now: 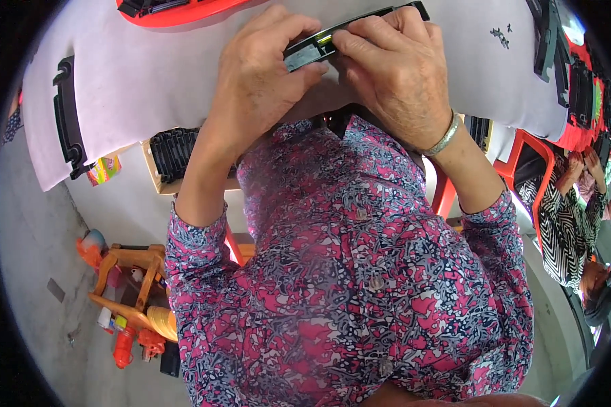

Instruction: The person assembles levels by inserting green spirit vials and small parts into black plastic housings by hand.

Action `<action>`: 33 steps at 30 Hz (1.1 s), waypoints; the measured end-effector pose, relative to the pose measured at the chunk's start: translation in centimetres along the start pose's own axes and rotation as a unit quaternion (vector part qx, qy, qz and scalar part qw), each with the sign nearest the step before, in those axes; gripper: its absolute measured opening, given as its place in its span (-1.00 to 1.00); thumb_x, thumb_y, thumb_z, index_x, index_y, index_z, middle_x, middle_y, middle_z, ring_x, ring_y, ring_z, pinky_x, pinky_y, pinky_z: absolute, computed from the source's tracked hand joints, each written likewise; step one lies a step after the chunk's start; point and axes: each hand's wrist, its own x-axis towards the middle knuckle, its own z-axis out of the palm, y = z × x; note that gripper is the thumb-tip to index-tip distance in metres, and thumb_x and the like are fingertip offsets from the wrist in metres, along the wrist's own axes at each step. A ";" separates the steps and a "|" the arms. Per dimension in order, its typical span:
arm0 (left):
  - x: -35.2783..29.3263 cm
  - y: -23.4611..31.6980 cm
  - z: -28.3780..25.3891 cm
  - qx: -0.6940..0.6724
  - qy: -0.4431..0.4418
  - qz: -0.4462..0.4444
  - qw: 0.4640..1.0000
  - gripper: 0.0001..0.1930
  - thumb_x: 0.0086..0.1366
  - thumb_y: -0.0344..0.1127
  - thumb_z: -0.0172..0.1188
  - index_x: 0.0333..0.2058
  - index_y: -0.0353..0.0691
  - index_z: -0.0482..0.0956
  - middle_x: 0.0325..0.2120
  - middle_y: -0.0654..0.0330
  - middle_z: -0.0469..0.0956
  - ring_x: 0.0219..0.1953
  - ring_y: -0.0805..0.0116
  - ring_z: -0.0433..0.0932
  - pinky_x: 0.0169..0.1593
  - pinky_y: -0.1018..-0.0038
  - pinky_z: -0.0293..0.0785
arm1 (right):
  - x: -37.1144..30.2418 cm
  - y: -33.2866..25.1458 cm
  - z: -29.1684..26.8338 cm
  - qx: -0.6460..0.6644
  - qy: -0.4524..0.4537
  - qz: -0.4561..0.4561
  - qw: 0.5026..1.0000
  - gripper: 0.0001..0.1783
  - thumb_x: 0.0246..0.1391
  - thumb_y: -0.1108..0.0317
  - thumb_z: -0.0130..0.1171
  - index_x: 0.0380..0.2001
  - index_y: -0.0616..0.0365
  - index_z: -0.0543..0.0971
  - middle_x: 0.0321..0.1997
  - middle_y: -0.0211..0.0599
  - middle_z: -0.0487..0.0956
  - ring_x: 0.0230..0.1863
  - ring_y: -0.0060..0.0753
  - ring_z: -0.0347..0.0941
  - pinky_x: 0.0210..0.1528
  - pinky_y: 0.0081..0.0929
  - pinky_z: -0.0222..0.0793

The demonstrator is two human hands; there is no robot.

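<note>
Black bar (307, 54) holds yellow-green piece (326, 40) — pale box (149, 166) holds black parts (173, 156)

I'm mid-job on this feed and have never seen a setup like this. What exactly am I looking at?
There is no machine here, just a person working bare-handed. The single picture comes from a wide camera worn on the head, looking down, so straight edges bend near the rim and the patterned shirt fills the middle.

The left hand and right hand both hold a long dark strip with a small yellow-green piece in it. Beneath them is a table with a pale cover. On it are a black part near the left edge, a red tray of black pieces, and some small dark bits to the right.
</note>
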 end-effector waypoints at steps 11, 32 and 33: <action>0.1 -0.1 0.4 -0.010 0.012 0.008 1.000 -0.57 -0.07 -0.60 0.41 -0.13 -0.28 0.61 -0.32 0.16 0.53 -0.25 0.26 0.60 -0.12 0.45 0.51 | 0.2 2.6 4.0 -0.061 0.103 -0.079 0.990 -0.90 -0.14 0.39 0.27 -0.51 0.03 0.53 -0.42 -0.44 0.36 -0.27 -0.29 0.32 -0.17 -0.30 0.22; 0.0 -0.3 0.4 -0.042 0.006 -0.030 0.999 -0.64 0.03 -0.56 0.40 -0.14 -0.32 0.59 -0.37 0.25 0.46 -0.31 0.44 0.53 -0.22 0.50 0.48 | -1.7 3.5 -1.3 0.077 0.094 -0.017 0.992 -0.78 -0.07 0.51 0.37 -0.27 0.15 0.71 -0.22 -0.29 0.67 -0.19 -0.24 0.55 -0.08 -0.39 0.45; 0.1 -0.3 0.4 -0.022 0.006 -0.015 1.000 -0.64 0.03 -0.56 0.40 -0.15 -0.32 0.59 -0.38 0.24 0.46 -0.32 0.43 0.53 -0.21 0.50 0.48 | -1.9 3.4 -1.3 0.077 0.092 -0.015 0.993 -0.78 -0.07 0.51 0.37 -0.27 0.15 0.71 -0.22 -0.29 0.67 -0.19 -0.24 0.55 -0.08 -0.39 0.45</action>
